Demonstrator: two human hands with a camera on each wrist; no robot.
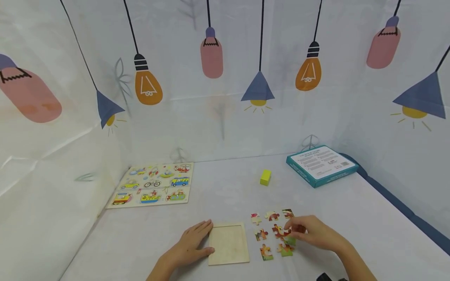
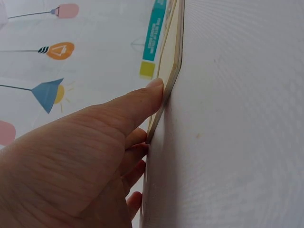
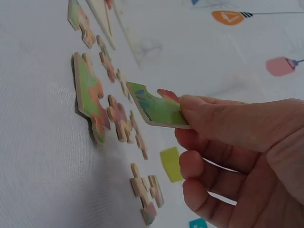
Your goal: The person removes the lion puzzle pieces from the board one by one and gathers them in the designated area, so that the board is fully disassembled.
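In the head view my left hand (image 1: 192, 244) rests on the table with its fingers and thumb touching the left edge of a square wooden puzzle tray (image 1: 228, 244). The left wrist view shows the thumb laid on the rim of that tray (image 2: 172, 52). My right hand (image 1: 314, 232) pinches a green and red puzzle piece (image 3: 161, 108) between thumb and fingers, raised above the table. Several loose puzzle pieces (image 1: 266, 251) lie in loose rows between the tray and my right hand. A green-edged piece (image 3: 85, 90) lies below the held one in the right wrist view.
A wooden board with vehicle pictures (image 1: 152, 184) lies at the back left. Toward the back stands a small yellow block (image 1: 265, 177). At the back right is a teal and white box (image 1: 321, 166). A white printed sheet (image 1: 218, 128) walls the table's back.
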